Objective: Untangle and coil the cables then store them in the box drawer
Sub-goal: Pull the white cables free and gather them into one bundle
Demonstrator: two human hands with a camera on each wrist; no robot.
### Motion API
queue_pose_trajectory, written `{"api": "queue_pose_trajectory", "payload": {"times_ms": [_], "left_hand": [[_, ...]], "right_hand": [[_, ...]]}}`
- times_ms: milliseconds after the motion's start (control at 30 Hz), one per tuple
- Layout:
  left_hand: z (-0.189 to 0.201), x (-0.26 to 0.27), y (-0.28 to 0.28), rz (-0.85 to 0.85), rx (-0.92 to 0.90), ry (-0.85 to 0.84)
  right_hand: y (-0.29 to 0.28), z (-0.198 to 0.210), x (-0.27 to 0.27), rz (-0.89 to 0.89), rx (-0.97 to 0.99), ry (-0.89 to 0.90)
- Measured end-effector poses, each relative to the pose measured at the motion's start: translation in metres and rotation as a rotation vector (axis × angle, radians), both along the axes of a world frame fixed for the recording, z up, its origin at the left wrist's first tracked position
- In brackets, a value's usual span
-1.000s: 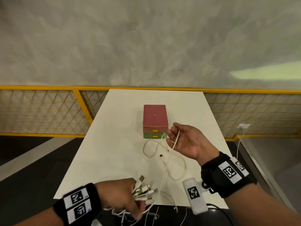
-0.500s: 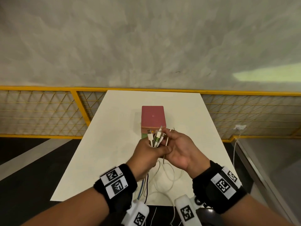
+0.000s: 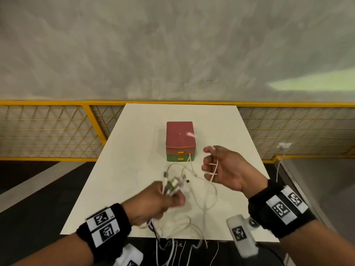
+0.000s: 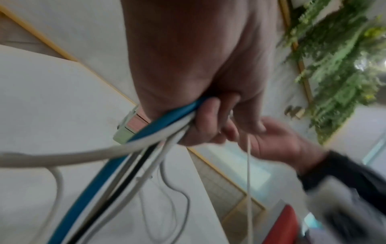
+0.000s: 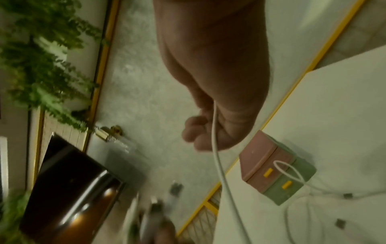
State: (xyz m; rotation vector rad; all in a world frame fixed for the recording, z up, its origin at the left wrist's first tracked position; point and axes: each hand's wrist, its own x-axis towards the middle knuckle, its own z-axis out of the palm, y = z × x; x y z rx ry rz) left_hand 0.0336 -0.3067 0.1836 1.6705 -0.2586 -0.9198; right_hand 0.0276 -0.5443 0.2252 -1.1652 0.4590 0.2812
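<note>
My left hand [image 3: 163, 200] grips a bundle of cables [image 3: 172, 184] above the near part of the white table [image 3: 134, 150], plug ends sticking up from the fist. In the left wrist view the bundle of cables [image 4: 150, 140] shows blue, white and black strands running out below my curled fingers [image 4: 206, 122]. My right hand [image 3: 221, 167] is to the right, palm up, fingers curled round a thin white cable [image 3: 214, 169]; that white cable [image 5: 217, 148] hangs from it in the right wrist view. The small box [image 3: 180, 141], pink over green with yellow drawer handles, stands mid-table with both drawers closed.
Loose white cable loops [image 3: 207, 198] lie on the table between my hands and trail over its near edge. A yellow mesh railing [image 3: 57, 129] runs behind the table. A wall socket with a plugged cord [image 3: 284, 145] sits at the right.
My hands, which were together in front of the box, have parted: the left pulled back toward me with the bundle, the right moved right keeping one white cable.
</note>
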Motion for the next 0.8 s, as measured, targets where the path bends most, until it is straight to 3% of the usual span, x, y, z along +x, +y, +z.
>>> {"api": "queue_pose_trajectory", "payload": {"times_ms": [100, 167, 267, 400, 500, 567, 633, 733, 800], "left_hand": [[0.005, 0.024, 0.003, 0.399, -0.17, 0.058], [0.011, 0.04, 0.004, 0.527, -0.236, 0.085], [0.015, 0.054, 0.005, 0.551, -0.26, 0.089], [0.014, 0.055, -0.003, 0.508, -0.256, 0.074], [0.014, 0.05, -0.01, 0.471, -0.277, 0.069], [0.016, 0.048, -0.014, 0.447, -0.296, 0.062], [0.018, 0.046, -0.015, 0.439, -0.311, 0.053], [0.023, 0.044, -0.017, 0.459, -0.3, 0.05], [0.026, 0.045, -0.016, 0.48, -0.296, 0.063]], "right_hand": [[0.004, -0.014, -0.029, 0.363, -0.153, 0.013], [0.006, -0.027, -0.051, 0.608, -0.248, 0.038], [0.015, -0.051, -0.078, 0.875, -0.476, 0.046], [0.029, -0.099, -0.101, 1.145, -1.077, -0.036], [0.036, -0.123, -0.11, 1.336, -1.197, 0.013], [0.036, -0.123, -0.101, 1.259, -1.16, -0.025], [0.033, -0.125, -0.079, 0.957, -1.147, -0.099], [0.027, -0.144, -0.038, 0.601, -1.381, -0.099], [0.024, -0.16, -0.022, 0.61, -1.557, -0.06]]}}
